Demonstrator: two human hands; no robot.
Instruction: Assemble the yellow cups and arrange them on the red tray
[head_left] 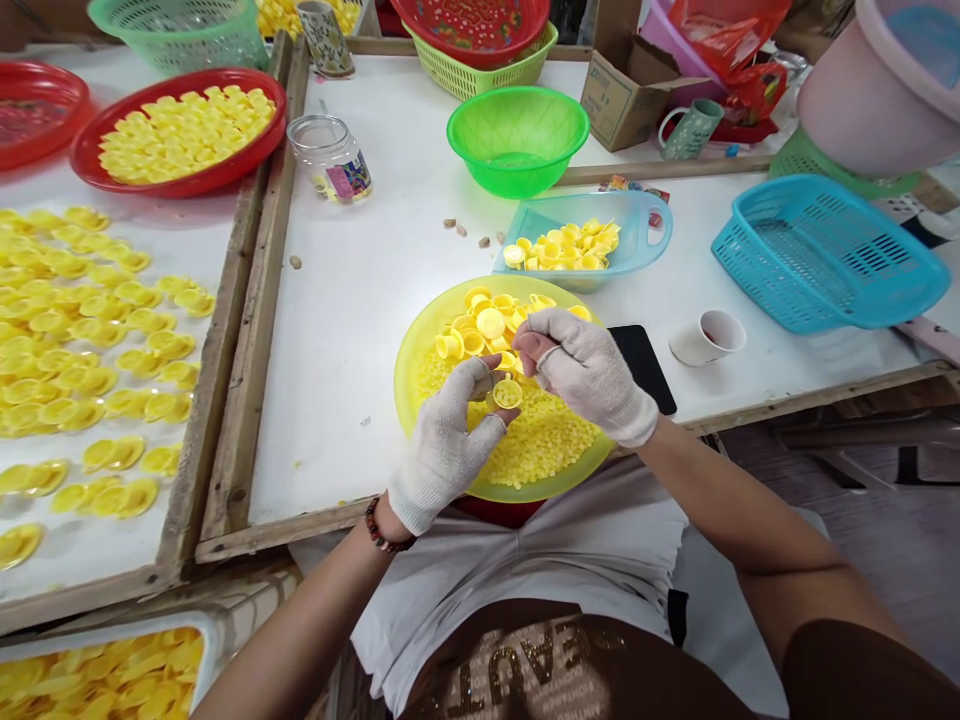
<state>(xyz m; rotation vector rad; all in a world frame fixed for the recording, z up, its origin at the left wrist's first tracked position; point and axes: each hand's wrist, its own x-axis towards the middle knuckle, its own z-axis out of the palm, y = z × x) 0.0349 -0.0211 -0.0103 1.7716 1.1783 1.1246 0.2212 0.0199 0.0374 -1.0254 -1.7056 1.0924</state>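
White fingerless gloves (439, 455), beaded bracelet (384, 530), brown glitter-lettered shirt (525, 665)

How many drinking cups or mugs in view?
3: patterned cup behind the clear jar, green mug beside the cardboard box, white cup left of the slatted blue basket. Others may be hidden.

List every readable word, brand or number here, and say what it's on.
"EAUT": glittery letters on the brown shirt; the rest of that word is unclear.
Smaller shirt print: too blurred to read.
Jar label: too small to read.
Cardboard box print: too faint to read.
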